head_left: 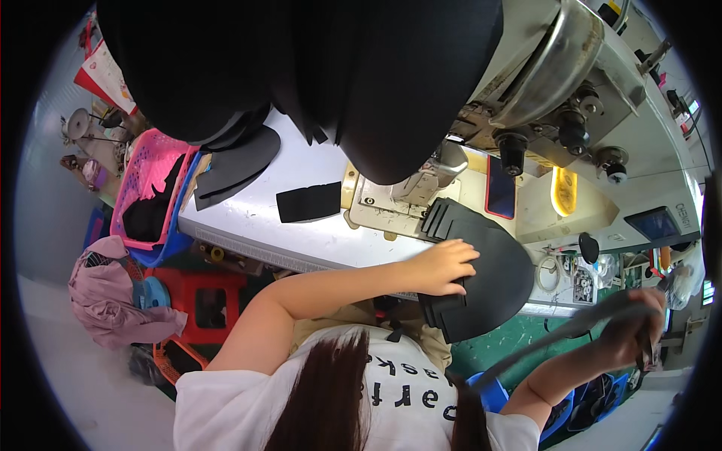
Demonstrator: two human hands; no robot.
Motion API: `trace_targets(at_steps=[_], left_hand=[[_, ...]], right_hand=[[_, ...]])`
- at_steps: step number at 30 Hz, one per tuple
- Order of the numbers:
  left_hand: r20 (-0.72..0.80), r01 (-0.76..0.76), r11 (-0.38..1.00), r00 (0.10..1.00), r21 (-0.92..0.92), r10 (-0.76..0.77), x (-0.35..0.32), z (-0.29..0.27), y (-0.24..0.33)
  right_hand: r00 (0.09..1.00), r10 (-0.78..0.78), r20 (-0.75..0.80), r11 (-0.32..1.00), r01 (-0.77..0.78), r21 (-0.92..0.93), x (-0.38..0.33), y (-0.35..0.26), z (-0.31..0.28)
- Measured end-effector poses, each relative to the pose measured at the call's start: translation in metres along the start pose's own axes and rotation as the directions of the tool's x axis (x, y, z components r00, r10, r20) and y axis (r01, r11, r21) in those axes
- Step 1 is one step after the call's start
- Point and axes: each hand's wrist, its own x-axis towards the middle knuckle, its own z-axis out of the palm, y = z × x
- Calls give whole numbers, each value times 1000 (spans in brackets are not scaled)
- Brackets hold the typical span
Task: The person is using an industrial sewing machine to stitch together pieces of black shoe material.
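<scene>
My left hand (444, 268) lies flat on a stack of black rounded fabric panels (496, 263), its fingers stretched out and apart. The stack rests on the front edge of the white table beside the sewing machine bed (383, 197), and part of it hangs over. Off to the right, my raised right hand (632, 331) is closed around a long dark grey strip (556, 338). That strip slants down to the left and is smeared by motion. Something small and metallic (647, 355) shows at the same hand; its kind cannot be made out.
Large black panels (323, 75) hang across the top. A black rectangular piece (309, 202) and curved black pieces (244, 161) lie on the table (263, 237). Around it are a phone (501, 188), a yellow tray (564, 191), a pink basket (120, 203) and a red stool (177, 289).
</scene>
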Motion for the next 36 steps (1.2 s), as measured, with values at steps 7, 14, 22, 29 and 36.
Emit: trace_targets(at_steps=[7, 14, 22, 29, 36], left_hand=[[-265, 751, 594, 659, 289, -704, -100, -159, -36], [15, 888, 310, 324, 339, -946, -147, -189, -80], [210, 717, 299, 528, -630, -822, -90, -210, -52], [465, 648, 78, 621, -758, -631, -17, -192, -54], [215, 660, 122, 407, -741, -888, -6, -183, -53]], right_hand=[[815, 160, 557, 986, -152, -61, -13, 44, 115], [720, 215, 659, 922, -372, 106, -18, 65, 186], [770, 184, 611, 945, -309, 104, -13, 86, 199], [724, 253, 642, 919, -386, 74, -17, 98, 202], [734, 284, 616, 897, -431, 100, -23, 108, 207]])
